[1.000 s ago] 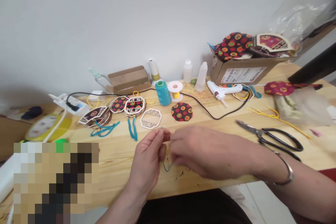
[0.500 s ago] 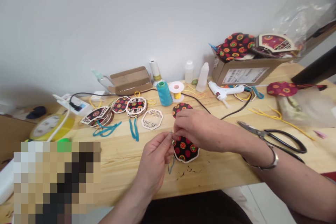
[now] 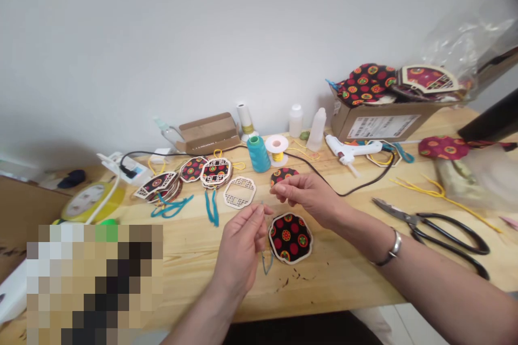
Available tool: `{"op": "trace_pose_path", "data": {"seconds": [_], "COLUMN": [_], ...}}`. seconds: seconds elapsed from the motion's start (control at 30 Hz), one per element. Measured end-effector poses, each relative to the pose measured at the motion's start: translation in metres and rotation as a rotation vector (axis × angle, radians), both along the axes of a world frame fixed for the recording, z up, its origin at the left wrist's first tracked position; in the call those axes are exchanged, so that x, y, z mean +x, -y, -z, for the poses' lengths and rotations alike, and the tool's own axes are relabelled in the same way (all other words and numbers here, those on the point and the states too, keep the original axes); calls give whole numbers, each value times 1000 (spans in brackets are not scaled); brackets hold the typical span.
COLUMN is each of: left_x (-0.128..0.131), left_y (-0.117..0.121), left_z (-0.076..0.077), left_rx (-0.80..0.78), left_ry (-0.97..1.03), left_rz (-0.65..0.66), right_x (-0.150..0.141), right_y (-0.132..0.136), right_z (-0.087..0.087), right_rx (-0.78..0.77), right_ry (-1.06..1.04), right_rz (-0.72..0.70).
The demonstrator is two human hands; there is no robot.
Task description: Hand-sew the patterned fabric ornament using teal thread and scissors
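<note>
Left hand [image 3: 239, 248] is closed in a fingertip pinch on blue thread [image 3: 266, 273], apparently so its tip is kept exposed.
The loop is left hanging at lower centre, beside the patterned disc [image 3: 290, 238] laid on the surface [image 3: 194, 275]. Right hand [image 3: 313, 198] is half-curled, fingertips brought together; whether anything is gripped cannot be told.
</note>
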State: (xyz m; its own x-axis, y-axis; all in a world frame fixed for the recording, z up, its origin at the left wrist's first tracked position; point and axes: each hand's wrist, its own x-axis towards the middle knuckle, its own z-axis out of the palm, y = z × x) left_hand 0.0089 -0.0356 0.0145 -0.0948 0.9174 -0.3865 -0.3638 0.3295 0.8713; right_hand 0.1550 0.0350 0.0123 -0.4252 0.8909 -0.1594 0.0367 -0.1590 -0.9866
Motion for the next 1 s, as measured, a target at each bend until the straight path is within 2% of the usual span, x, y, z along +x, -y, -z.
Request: {"op": "trace_pose_path", "data": {"seconds": [0.17, 0.33, 0.4, 0.47, 0.57, 0.67, 0.87, 1.0], "left_x": [0, 1, 1, 0, -2, -3, 1, 3], "left_y": [-2, -2, -2, -3, -5, -4, -1, 0], "left_z": [2, 7, 8, 9, 10, 10, 8, 6], "left_rx": [18, 41, 65, 80, 88, 97, 94, 95], "left_ry": [-31, -57, -83, -111, -128, -115, -126, -160], "left_rz": [-2, 26, 47, 65, 58, 45, 113, 147], "right_x": [-2, -4, -3, -1, 4, 6, 4, 3], "right_y": [0, 1, 2, 2, 3, 4, 4, 3], "right_z": [6, 8, 6, 2, -6, -9, -2, -3], "right_rx": [-96, -83, 7, 184, 424, 493, 497, 455], "right_ry": [-126, -199, -149, -50, 23, -24, 68, 98], "right_rz": [0, -87, -93, -93, -196, -310, -141, -110]}}
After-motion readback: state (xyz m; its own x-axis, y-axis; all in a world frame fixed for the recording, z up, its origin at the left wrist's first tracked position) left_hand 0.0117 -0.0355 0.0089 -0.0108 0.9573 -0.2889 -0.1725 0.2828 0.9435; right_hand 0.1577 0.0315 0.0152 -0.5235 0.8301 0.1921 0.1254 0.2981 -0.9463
